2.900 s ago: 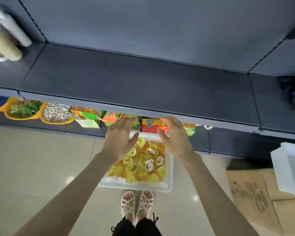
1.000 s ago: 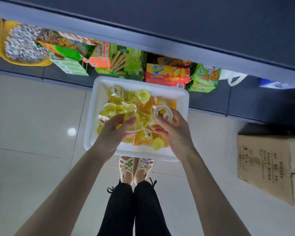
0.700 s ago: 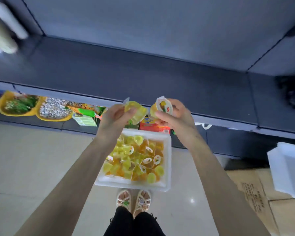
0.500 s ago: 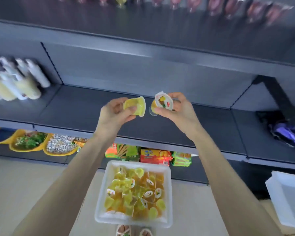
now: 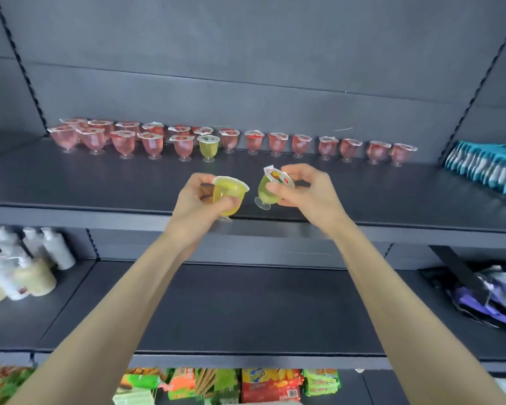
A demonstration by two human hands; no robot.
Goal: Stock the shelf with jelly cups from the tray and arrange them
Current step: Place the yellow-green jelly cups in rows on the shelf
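Your left hand (image 5: 200,197) grips a yellow plastic jelly cup (image 5: 230,197), your right hand (image 5: 307,194) pinches a tilted green footed cup (image 5: 265,190); the shelved green cup (image 5: 208,147) stands far, straight beyond your left.

Dim, even light; wide-angle bending at edges; soft blur on lower corners.
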